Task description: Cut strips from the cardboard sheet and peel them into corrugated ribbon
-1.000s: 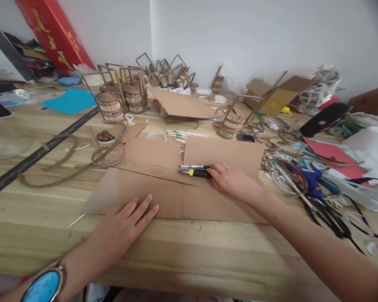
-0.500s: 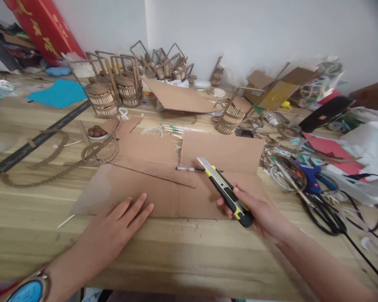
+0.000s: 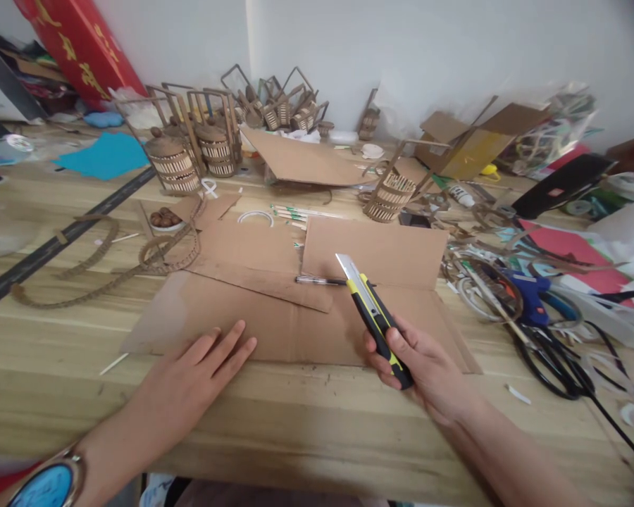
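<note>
The right hand (image 3: 427, 366) is clamped round the handle of a knife (image 3: 373, 313), its bared blade aimed at 11 o'clock above the cardboard (image 3: 275, 324). The left hand (image 3: 190, 384) lies flat and spread at the cardboard's 7 o'clock edge. The knife seems light, stiff and sharp, so it is best gripped by the handle.

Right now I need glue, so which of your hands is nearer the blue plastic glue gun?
Right. The right hand, gripping a yellow-and-black utility knife, sits left of the blue glue gun; the left hand rests its fingers on the brown cardboard sheet, much farther left.
</note>
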A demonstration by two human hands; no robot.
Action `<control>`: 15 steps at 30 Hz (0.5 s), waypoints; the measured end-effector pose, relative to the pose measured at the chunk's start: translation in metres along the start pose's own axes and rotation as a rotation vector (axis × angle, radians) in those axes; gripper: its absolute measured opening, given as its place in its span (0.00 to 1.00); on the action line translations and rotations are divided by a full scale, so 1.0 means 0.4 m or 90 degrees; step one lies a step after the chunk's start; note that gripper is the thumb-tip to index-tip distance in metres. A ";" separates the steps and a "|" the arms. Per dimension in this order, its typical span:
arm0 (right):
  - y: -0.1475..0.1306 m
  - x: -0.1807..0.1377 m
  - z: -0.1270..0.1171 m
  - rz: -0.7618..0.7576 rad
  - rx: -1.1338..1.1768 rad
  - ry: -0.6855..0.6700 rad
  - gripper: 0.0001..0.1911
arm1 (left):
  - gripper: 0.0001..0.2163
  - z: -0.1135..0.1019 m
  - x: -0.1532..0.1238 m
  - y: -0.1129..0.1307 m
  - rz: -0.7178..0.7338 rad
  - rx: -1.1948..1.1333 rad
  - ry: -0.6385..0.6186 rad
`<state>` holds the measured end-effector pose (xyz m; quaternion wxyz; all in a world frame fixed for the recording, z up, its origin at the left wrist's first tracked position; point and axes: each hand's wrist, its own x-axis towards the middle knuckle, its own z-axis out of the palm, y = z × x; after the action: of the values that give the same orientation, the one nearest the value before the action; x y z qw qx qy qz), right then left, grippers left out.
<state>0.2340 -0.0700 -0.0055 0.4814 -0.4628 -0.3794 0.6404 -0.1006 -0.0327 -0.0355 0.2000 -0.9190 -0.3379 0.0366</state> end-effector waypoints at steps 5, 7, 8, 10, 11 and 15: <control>0.009 -0.002 0.005 0.009 -0.043 0.042 0.22 | 0.33 -0.004 0.002 0.000 0.004 -0.001 0.007; 0.009 -0.001 0.007 0.017 -0.048 0.074 0.24 | 0.33 -0.009 0.002 -0.001 0.005 0.003 0.004; 0.008 0.000 0.009 0.021 -0.053 0.088 0.25 | 0.32 -0.011 0.002 -0.001 0.007 0.005 0.003; 0.004 -0.001 0.011 0.034 -0.073 0.109 0.27 | 0.32 -0.016 0.002 -0.003 0.012 0.011 -0.002; 0.001 -0.002 0.012 0.042 -0.082 0.120 0.27 | 0.32 -0.017 0.002 -0.003 0.014 0.011 -0.004; -0.010 -0.016 0.012 0.081 -0.100 0.155 0.31 | 0.32 -0.012 0.001 -0.004 0.008 0.003 -0.016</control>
<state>0.2314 -0.0755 0.0011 0.4448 -0.5964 -0.3368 0.5771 -0.1004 -0.0331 -0.0303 0.1979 -0.9201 -0.3344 0.0499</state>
